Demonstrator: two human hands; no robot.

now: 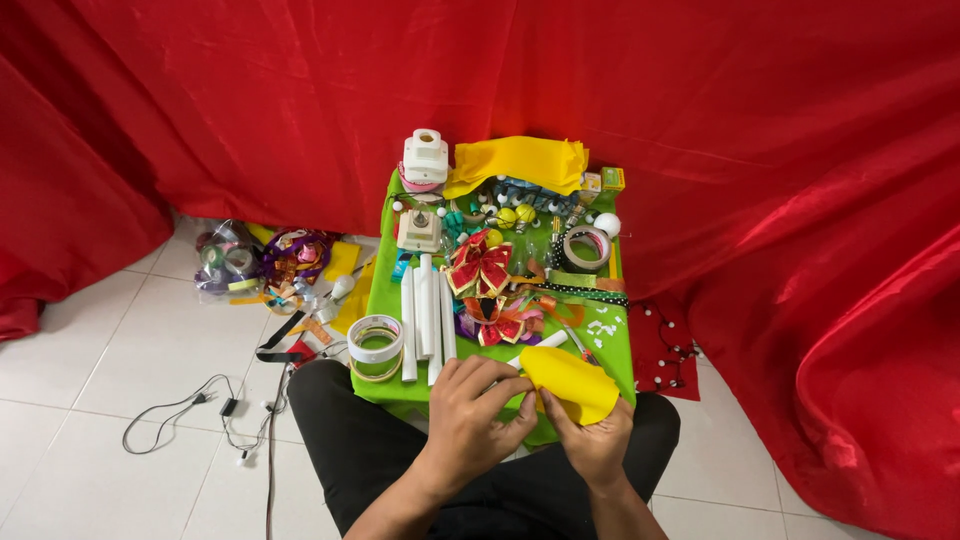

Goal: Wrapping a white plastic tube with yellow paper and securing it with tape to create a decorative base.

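Hands meet low in the head view, over the near edge of a small table draped in bright green cloth [385, 290]; the left hand [470, 410] lies knuckles up, its fingers curled and pinching the left edge of a curved piece of yellow felt-like sheet [572, 383], while the right hand [592, 440] cups the same sheet from beneath, thumb and fingers closed on its lower edge; the yellow piece sits just above the person's lap, at the near right corner of the table, bent into a rounded shell shape; black trousers [350, 440] fill the bottom of the frame. On the green cloth, just left of the hands, lie several white tubes [425, 310] side by side, and beside them a stack of tape rolls [375, 345]; a red and gold ribbon bow [480, 265] sits mid-table, with a roll of clear tape [587, 247] to its right; a folded yellow cloth [520, 162] rests at the far edge, next to a white plastic device [425, 155]. On the white tiled floor [100, 350] to the left lie a heap of mixed ribbons [290, 255] and a thin black cable [190, 410]; shiny red fabric [700, 100] hangs all around as a backdrop.
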